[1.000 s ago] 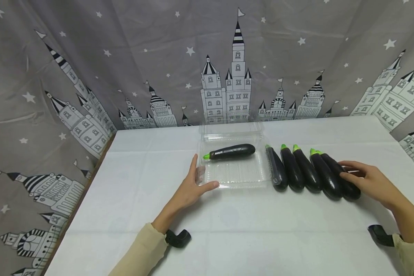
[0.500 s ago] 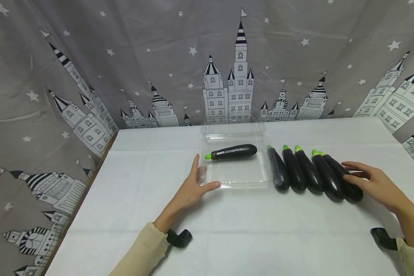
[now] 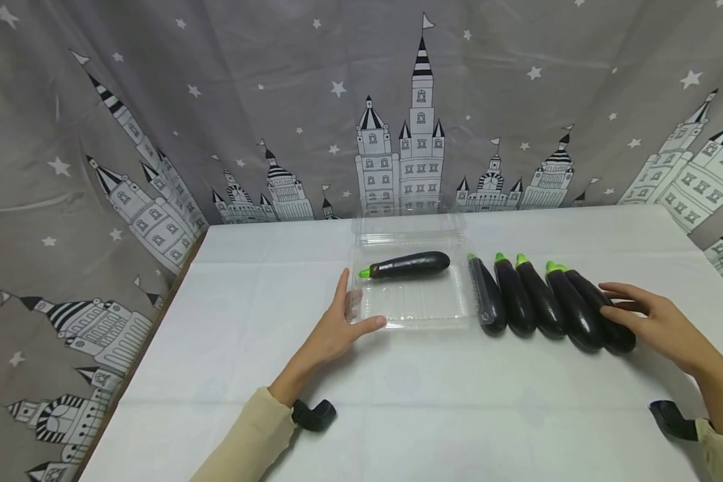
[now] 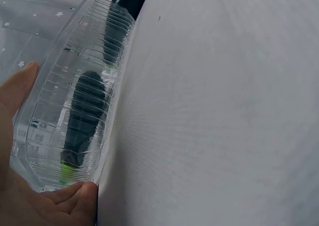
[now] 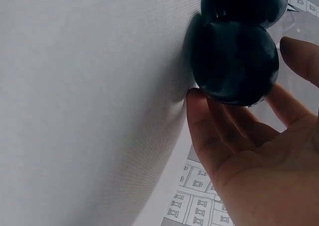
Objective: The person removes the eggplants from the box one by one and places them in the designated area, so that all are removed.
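A clear plastic box (image 3: pixel 416 304) stands with its lid folded back, and one dark eggplant (image 3: pixel 406 266) with a bright green stem lies crosswise inside. My left hand (image 3: pixel 330 336) spreads around the box's near left corner, thumb along the front rim and fingers at the left side. To the right of the box, several eggplants (image 3: pixel 537 298) lie in a slanting row. My right hand (image 3: pixel 663 325) is at the outermost eggplant (image 3: pixel 589 294), with loosely bent fingers. In the right wrist view, those fingertips (image 5: pixel 197 99) reach right under its rounded end, while the thumb stands apart from it.
The white-covered table (image 3: pixel 397 402) extends in front of both hands. A grey curtain (image 3: pixel 265 60) printed with castles and stars hangs behind the table and along its left side. A black wrist mount (image 3: pixel 314 416) juts from the left sleeve.
The whole head view has shifted slightly. Both hands keep their places at the box and the outermost eggplant, and the eggplants lie as before.
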`<state>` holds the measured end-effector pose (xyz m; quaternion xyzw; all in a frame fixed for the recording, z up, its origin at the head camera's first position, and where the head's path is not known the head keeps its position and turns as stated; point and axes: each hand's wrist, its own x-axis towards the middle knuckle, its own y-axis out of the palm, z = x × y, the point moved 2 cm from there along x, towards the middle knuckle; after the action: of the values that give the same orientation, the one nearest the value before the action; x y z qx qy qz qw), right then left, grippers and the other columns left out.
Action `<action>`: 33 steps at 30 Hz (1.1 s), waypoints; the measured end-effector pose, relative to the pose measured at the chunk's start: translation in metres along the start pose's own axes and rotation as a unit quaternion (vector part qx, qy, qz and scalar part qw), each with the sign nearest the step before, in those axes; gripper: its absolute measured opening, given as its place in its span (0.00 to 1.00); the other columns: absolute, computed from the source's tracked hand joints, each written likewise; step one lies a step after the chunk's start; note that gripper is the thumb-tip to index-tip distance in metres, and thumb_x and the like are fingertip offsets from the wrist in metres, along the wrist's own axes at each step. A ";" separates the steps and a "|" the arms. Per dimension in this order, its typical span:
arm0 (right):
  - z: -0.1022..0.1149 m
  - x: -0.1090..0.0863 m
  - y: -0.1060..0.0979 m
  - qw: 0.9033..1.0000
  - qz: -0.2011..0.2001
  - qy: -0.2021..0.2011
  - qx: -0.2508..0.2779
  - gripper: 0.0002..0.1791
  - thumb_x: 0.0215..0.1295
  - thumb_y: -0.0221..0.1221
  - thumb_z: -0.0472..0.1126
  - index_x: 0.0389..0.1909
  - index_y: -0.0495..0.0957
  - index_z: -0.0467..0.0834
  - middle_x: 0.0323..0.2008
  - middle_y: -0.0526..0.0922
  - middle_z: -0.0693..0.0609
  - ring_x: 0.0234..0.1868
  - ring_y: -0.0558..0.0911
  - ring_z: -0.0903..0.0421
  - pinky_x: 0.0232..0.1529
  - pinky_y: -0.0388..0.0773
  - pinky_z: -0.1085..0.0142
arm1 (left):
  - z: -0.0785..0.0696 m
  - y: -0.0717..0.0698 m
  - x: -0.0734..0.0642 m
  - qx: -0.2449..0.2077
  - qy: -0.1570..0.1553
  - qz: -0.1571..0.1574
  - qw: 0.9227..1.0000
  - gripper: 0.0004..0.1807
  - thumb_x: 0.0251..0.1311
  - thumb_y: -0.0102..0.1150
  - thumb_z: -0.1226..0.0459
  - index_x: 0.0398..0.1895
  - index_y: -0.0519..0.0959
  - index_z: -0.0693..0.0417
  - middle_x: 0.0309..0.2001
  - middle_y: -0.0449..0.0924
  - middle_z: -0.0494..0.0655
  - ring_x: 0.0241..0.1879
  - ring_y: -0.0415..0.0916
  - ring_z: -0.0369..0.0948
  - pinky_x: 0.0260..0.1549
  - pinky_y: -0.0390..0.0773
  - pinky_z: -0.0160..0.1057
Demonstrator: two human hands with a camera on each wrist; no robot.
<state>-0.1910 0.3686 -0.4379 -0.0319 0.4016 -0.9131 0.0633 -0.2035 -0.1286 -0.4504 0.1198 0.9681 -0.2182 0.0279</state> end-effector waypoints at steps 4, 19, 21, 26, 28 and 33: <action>0.000 0.000 -0.001 1.000 -0.003 -0.002 0.000 0.30 0.73 0.57 0.44 0.67 0.65 0.30 0.62 0.68 0.28 0.45 0.63 0.80 0.34 0.67 0.81 | 0.000 0.000 0.000 -0.003 0.003 0.002 1.000 0.65 0.54 0.70 0.45 0.80 0.30 0.43 0.73 0.56 0.59 0.71 0.56 0.54 0.67 0.54 0.60; 0.004 -0.001 0.000 0.999 -0.048 -0.018 0.013 0.28 0.73 0.57 0.43 0.66 0.66 0.30 0.61 0.68 0.28 0.52 0.66 0.73 0.43 0.61 0.86 | 0.001 0.000 0.001 -0.001 -0.007 -0.001 1.000 0.66 0.53 0.71 0.43 0.79 0.29 0.38 0.73 0.57 0.57 0.71 0.56 0.53 0.67 0.54 0.58; 0.007 -0.001 -0.001 0.998 -0.062 -0.020 0.016 0.27 0.74 0.56 0.43 0.66 0.66 0.30 0.62 0.67 0.27 0.63 0.67 0.61 0.59 0.59 0.81 | 0.001 0.000 0.001 -0.001 -0.007 -0.002 1.000 0.66 0.52 0.71 0.43 0.79 0.29 0.38 0.73 0.57 0.56 0.71 0.57 0.52 0.67 0.54 0.58; 0.018 0.001 -0.003 0.996 -0.085 -0.023 0.017 0.27 0.74 0.54 0.42 0.67 0.65 0.30 0.63 0.66 0.24 0.69 0.57 0.31 0.73 0.45 0.54 | 0.001 0.000 0.001 -0.002 -0.004 -0.003 1.000 0.66 0.53 0.71 0.44 0.80 0.30 0.41 0.73 0.57 0.56 0.71 0.57 0.52 0.67 0.54 0.58; 0.022 0.003 -0.004 0.996 -0.088 -0.025 0.018 0.27 0.74 0.55 0.42 0.67 0.66 0.30 0.62 0.67 0.25 0.69 0.57 0.31 0.73 0.45 0.61 | 0.001 0.000 0.000 -0.003 -0.002 -0.002 1.000 0.65 0.54 0.71 0.45 0.80 0.30 0.42 0.73 0.57 0.57 0.71 0.57 0.53 0.67 0.54 0.59; 0.038 0.007 -0.003 0.996 -0.084 -0.036 0.021 0.27 0.74 0.55 0.43 0.67 0.66 0.32 0.63 0.66 0.26 0.68 0.57 0.27 0.71 0.46 0.46 | 0.000 0.000 0.000 -0.009 0.001 0.000 1.000 0.64 0.55 0.70 0.47 0.80 0.30 0.43 0.74 0.56 0.58 0.71 0.56 0.54 0.67 0.53 0.59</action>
<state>-0.1944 0.3420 -0.4095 -0.0973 0.3753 -0.9218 0.0012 -0.2036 -0.1285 -0.4504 0.1198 0.9700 -0.2094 0.0284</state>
